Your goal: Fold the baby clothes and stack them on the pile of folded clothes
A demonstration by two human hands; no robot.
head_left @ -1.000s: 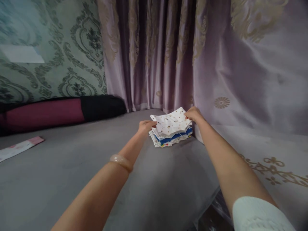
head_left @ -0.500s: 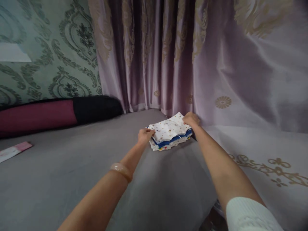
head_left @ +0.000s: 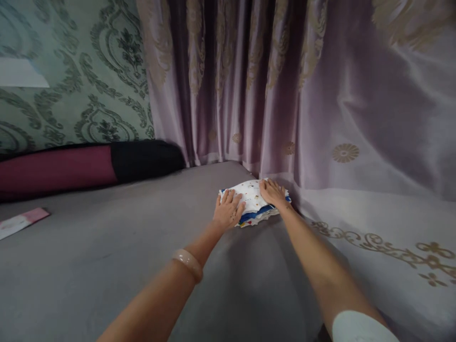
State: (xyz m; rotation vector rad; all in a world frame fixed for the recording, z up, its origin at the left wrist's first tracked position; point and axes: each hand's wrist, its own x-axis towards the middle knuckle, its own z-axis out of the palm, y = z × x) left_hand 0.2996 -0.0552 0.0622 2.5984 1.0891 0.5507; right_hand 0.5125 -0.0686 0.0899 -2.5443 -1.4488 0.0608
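A stack of folded cloths (head_left: 252, 194) lies on the grey bed surface, close to the curtain. Its top piece is white with small printed figures; blue and white layers show along the near edge. My left hand (head_left: 228, 209) rests on the left part of the stack, fingers spread. On the right part lies my right hand (head_left: 272, 192), palm down with its fingers stretched out. Both hands press flat on the top cloth and hold nothing between the fingers. A pale bangle (head_left: 188, 263) circles my left wrist.
The grey sheet (head_left: 117, 266) spreads around the stack. A long maroon and black bolster (head_left: 89, 166) lies along the patterned wall. Pale purple curtains (head_left: 278, 118) hang behind and to the right. A pink and white flat strip (head_left: 23, 223) lies at far left.
My hands have let go of the top cloth's two side edges and moved inward onto it, fingers opened flat. The top cloth now lies lower on the stack.
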